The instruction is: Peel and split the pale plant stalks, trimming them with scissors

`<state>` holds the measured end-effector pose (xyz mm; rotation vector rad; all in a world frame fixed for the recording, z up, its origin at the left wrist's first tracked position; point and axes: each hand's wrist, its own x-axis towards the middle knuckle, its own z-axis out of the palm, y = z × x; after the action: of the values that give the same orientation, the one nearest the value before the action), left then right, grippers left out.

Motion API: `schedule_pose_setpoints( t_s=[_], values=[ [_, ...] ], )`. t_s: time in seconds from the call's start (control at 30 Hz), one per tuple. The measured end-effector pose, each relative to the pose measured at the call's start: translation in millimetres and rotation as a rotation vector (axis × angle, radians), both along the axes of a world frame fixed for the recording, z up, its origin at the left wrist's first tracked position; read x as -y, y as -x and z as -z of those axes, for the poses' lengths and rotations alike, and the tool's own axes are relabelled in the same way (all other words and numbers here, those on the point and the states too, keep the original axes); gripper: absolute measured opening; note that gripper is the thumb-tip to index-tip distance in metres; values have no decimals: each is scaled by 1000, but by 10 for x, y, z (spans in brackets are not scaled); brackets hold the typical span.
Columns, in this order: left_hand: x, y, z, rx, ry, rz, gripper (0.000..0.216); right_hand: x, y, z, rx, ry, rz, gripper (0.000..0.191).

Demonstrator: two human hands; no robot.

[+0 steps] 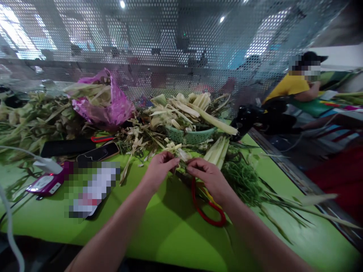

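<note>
Hands meet above the middle of the green table [170, 230] in the head view: the left hand [160, 168] and the right hand [208, 176] come together fingertip to fingertip, each pinched closed on an end of a thin pale-green stalk [182, 161] held just clear of the tabletop. Below the right wrist lie red-handled scissors [209, 216] flat on the table; whether the hand touches them I cannot tell. Just beyond the fingers sits a bundle of pale trimmed stalks [217, 149], leaning toward a green basket [195, 136] heaped with husks and leaves. Feathery green herbs [244, 177] spread to the right of the right hand. Further left lie a dark phone [98, 153] and a pink plastic bag [106, 104] stuffed with leaves. Behind a perforated screen [170, 45], well apart at the far right, sits a person in a yellow shirt [286, 86].
</note>
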<state>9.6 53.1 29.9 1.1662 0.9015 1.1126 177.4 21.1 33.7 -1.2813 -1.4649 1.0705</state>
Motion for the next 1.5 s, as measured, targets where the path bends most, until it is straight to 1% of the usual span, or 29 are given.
schedule_pose_setpoints(
  t_s=[0.1,0.3,0.43,0.6,0.73,0.83,0.97,1.07,1.13,1.23,1.3,1.4,1.5],
  values=[
    [-9,0,-6,-10,6,-42,25,-16,-18,7,163,-161,49,12],
    [-17,6,23,-2,0,-24,25,5,-17,17,237,-218,41,14],
    [-7,4,28,-9,-27,-25,24,-6,-18,40,239,-190,24,15],
    [-6,-11,27,-32,12,-45,24,-11,-3,63,251,-172,-14,18],
    [-14,-20,56,-90,-20,-52,22,5,21,62,278,-188,4,17],
    [-12,-27,66,-115,-40,-27,21,1,27,67,268,-179,13,17],
    [-8,-37,43,-51,-5,20,19,-16,31,96,133,-47,-13,18],
    [-13,-34,28,-39,1,-4,20,-15,39,112,62,15,-37,21],
    [-20,-23,28,-72,-17,-44,20,-6,45,103,104,-19,-20,20],
    [-31,-2,42,-136,-44,-96,19,14,50,67,205,-126,15,20],
    [-39,9,54,-159,-54,-117,18,24,53,47,277,-209,3,22],
    [-49,14,71,-168,-64,-134,18,29,60,44,383,-322,-23,15],
    [-53,7,83,-170,-51,-134,18,27,64,55,443,-364,-17,8]
  ],
)
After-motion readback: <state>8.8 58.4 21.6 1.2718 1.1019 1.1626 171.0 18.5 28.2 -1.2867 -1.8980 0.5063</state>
